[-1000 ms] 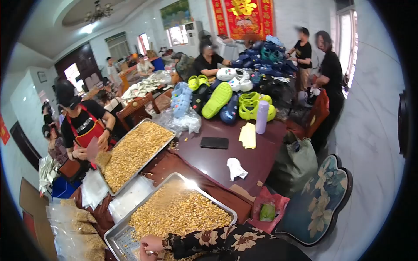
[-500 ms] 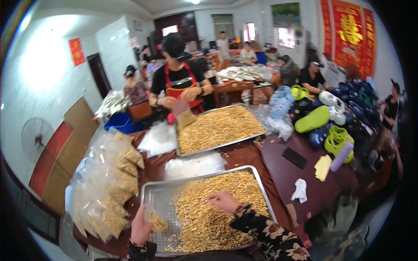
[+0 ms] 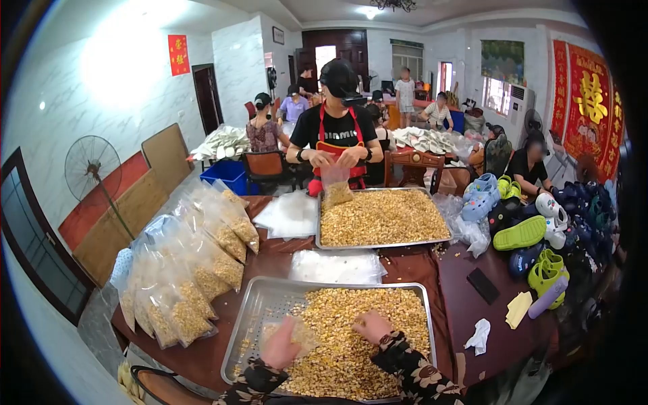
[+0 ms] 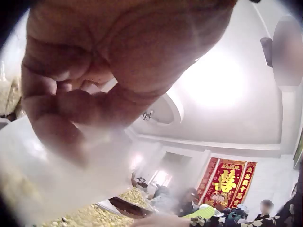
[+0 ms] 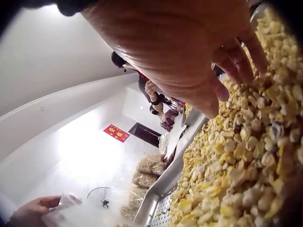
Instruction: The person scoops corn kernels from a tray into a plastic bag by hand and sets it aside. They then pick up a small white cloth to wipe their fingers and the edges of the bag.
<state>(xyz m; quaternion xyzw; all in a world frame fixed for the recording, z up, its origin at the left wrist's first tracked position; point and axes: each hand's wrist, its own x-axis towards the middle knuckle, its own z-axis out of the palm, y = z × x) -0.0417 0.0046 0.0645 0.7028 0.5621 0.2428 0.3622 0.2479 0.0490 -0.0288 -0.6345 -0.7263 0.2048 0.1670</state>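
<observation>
In the head view a metal tray (image 3: 251, 304) holds a heap of yellow kernels (image 3: 337, 304). My left hand (image 3: 280, 344) is over the tray's left part, pinching a clear plastic bag (image 3: 300, 335) with some kernels in it. The left wrist view shows the thumb and curled fingers of that hand (image 4: 94, 71) on the cloudy bag (image 4: 61, 170). To the right, my right hand (image 3: 372, 328) rests on the heap. In the right wrist view the fingertips of this hand (image 5: 189, 56) touch the kernels (image 5: 236, 161), fingers slightly bent, gripping nothing visible.
Filled bags (image 3: 192, 283) stand left of the tray. Flat empty bags (image 3: 337, 267) lie behind it, before a second kernel tray (image 3: 385, 244). A person in a red apron (image 3: 341, 135) fills a bag there. Shoes (image 3: 520, 233), a phone (image 3: 482, 285) and a purple bottle (image 3: 548, 297) are at right.
The head view has swung left and settled on the trays. My left hand with the bag has moved rightward over the tray, nearer the kernels; my right hand stays at the heap.
</observation>
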